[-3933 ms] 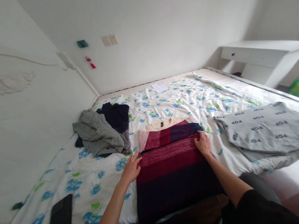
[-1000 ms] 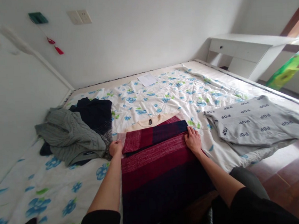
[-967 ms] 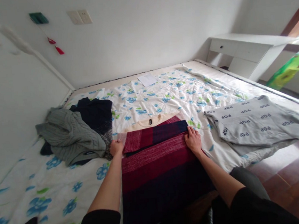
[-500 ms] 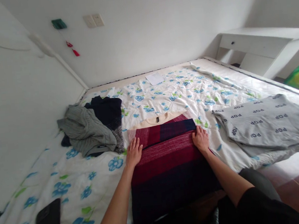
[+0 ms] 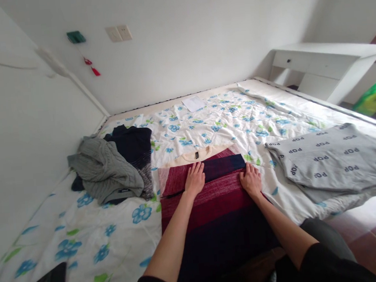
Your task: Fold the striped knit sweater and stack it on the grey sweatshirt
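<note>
Maroon-and-navy knit sweater (image 5: pixel 210 205) lay flat on the flowered quilt (image 5: pixel 117 235), about midway across and reaching toward the quilt's near edge, with its cream collar (image 5: pixel 196 156) toward the far wall. The left hand (image 5: pixel 194 181) rested palm-down on the upper maroon panel (image 5: pixel 175 181), its fingers (image 5: pixel 198 168) slightly spread and pinching nothing. The right hand (image 5: pixel 250 180) pressed on the red band (image 5: pixel 212 196) just below the navy strip (image 5: pixel 225 166), its fingers (image 5: pixel 248 167) also slightly spread and not gripping. A dark folded edge (image 5: pixel 176 193) appeared to cross the knit, though the layers beneath it could not be made out. Just left of the sweater, a grey cable-knit sweater (image 5: pixel 103 172) lay heaped on a navy garment (image 5: pixel 129 141); a grey "POP"-print garment (image 5: pixel 328 159) lay to the right. The main risk lay in the soft knit: sideways pressure could have stretched it or pushed the fold out of line. Creases in the quilt could have rucked beneath it, while a pull toward the person could have dragged the hem (image 5: pixel 225 269) over the near edge.
</note>
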Demonstrator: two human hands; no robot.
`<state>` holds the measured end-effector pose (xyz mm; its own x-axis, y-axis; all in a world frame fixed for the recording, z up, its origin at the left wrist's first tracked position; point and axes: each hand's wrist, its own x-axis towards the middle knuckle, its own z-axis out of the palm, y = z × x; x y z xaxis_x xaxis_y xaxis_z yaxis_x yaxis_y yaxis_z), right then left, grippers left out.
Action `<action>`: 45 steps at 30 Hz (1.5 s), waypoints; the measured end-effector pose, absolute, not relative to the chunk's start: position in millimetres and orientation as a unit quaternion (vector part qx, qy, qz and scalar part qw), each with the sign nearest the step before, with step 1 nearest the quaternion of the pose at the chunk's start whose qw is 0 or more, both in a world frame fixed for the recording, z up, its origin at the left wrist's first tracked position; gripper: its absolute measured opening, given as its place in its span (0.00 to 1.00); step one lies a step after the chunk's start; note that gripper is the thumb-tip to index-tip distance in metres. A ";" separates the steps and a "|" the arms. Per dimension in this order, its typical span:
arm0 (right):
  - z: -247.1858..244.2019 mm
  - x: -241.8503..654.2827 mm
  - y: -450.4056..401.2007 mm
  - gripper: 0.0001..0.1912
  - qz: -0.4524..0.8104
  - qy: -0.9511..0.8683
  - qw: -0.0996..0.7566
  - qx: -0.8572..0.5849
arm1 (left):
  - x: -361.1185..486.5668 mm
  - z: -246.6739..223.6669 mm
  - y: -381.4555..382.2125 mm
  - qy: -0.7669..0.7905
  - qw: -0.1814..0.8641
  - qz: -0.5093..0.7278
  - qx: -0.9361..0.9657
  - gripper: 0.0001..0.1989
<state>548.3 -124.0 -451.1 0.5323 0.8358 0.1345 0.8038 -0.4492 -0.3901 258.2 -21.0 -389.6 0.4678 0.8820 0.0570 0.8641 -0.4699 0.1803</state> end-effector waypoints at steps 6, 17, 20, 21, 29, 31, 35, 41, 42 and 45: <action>-454.1 549.8 -120.4 0.38 0.044 -0.482 0.202 -0.852 | 320.9 -415.5 -24.3 0.464 0.093 0.036 0.880 0.33; -451.5 551.5 -119.3 0.39 0.041 -0.482 0.204 -0.851 | 200.5 -427.7 -42.9 0.644 0.020 0.125 0.755 0.34; -451.5 550.6 -119.6 0.39 0.042 -0.483 0.210 -0.849 | 154.6 -420.5 -54.1 0.672 -0.001 0.144 0.727 0.35; -451.6 550.3 -119.8 0.39 0.043 -0.482 0.212 -0.849 | 143.1 -418.8 -60.4 0.674 -0.007 0.156 0.722 0.35; -448.4 556.6 -122.5 0.32 0.067 -0.474 0.266 -0.837 | 128.9 -413.7 -90.4 0.682 -0.027 0.245 0.689 0.37; -446.1 559.6 -118.8 0.31 0.078 -0.460 0.285 -0.837 | 130.5 -413.7 -88.7 0.676 -0.026 0.241 0.696 0.37; -442.8 564.2 -103.9 0.30 0.099 -0.403 0.299 -0.859 | 129.9 -415.4 -86.5 0.664 -0.027 0.226 0.713 0.36; -451.2 574.0 -89.6 0.23 0.089 -0.400 0.331 -0.850 | 131.4 -418.5 -87.8 0.666 -0.039 0.215 0.713 0.33; -453.2 575.4 -88.8 0.23 0.083 -0.395 0.338 -0.850 | 131.7 -418.6 -87.9 0.670 -0.037 0.213 0.710 0.33; -456.1 575.9 -87.7 0.23 0.074 -0.370 0.335 -0.863 | 131.9 -419.0 -87.6 0.678 -0.021 0.209 0.704 0.32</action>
<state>575.9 -87.7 -456.1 0.7150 0.6888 0.1197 0.5889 -0.5011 -0.6341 131.9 -87.6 -419.0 -0.0067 0.9465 0.3226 0.9642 -0.0794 0.2529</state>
